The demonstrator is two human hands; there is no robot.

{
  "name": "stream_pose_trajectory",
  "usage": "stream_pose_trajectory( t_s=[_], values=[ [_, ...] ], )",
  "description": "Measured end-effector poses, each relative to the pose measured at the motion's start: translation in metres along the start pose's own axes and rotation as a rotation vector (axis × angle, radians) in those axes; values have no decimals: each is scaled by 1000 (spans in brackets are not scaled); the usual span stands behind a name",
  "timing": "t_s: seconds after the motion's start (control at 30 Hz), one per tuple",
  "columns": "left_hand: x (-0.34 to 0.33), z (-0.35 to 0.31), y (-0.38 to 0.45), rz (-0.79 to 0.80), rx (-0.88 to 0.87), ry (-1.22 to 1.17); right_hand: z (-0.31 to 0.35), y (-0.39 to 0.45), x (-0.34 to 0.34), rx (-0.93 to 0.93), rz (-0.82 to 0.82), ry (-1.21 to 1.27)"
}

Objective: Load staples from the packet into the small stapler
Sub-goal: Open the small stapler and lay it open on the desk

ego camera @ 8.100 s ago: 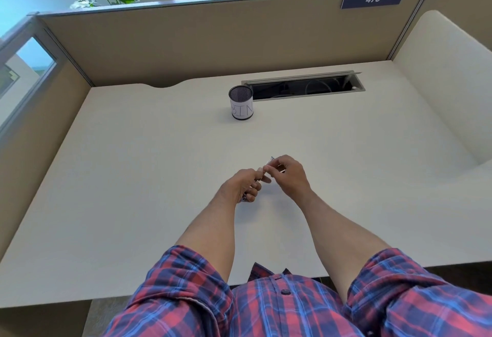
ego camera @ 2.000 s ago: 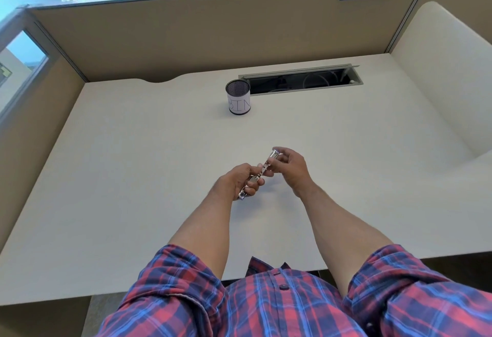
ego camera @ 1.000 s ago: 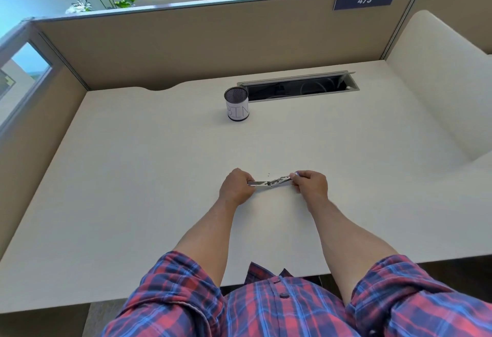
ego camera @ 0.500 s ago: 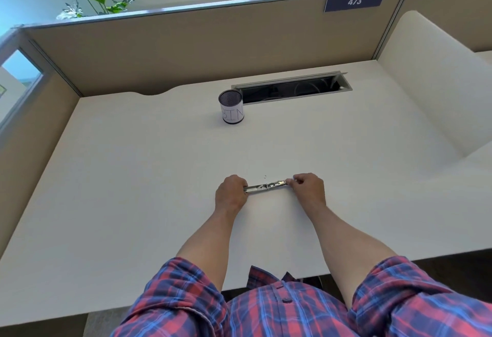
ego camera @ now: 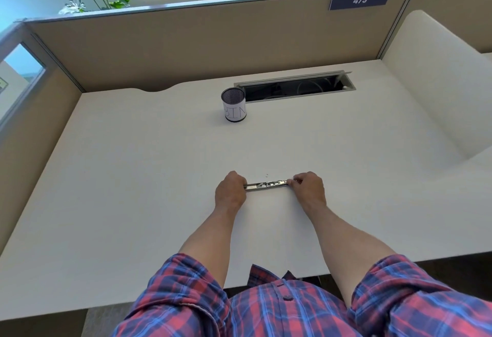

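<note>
I am reaching both forearms out over the desk [ego camera: 133,177], knuckles up, my left hand [ego camera: 230,191] curling around one end of the stapler [ego camera: 267,185] and my right hand [ego camera: 308,187] pinching the other. The pale desk is sitting inside tan cubicle walls, with a mesh cup [ego camera: 233,105] beside a cable slot [ego camera: 294,87]. The stapler is lying opened flat, spanning between my hands on the desk.
</note>
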State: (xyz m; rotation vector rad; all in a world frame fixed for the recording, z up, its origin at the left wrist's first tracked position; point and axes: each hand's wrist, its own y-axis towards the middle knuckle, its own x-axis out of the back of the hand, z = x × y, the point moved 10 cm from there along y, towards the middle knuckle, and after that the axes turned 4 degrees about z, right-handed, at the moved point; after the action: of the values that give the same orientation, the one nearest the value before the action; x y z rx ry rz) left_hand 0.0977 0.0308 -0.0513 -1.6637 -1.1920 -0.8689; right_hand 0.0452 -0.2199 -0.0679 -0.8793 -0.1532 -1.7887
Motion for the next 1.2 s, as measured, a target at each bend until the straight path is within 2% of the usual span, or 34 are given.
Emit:
stream_pose_trajectory(
  t_s=[0.13, 0.37, 0.6, 0.97, 1.2],
  values=[
    [0, 0, 0, -4, -22, 28, 3, 4, -1, -43, 10, 24],
    [2, 8, 0, -18, 13, -54, -11, 11, 2, -282, 48, 143],
    [6, 15, 1, -21, 42, -136, -16, 8, 0, -334, 42, 217],
    [12, 13, 1, -47, 26, -187, 8, 7, 7, -220, -53, 250],
    [13, 12, 3, -84, 25, -195, 38, 9, -11, -69, 47, 123]
  ],
)
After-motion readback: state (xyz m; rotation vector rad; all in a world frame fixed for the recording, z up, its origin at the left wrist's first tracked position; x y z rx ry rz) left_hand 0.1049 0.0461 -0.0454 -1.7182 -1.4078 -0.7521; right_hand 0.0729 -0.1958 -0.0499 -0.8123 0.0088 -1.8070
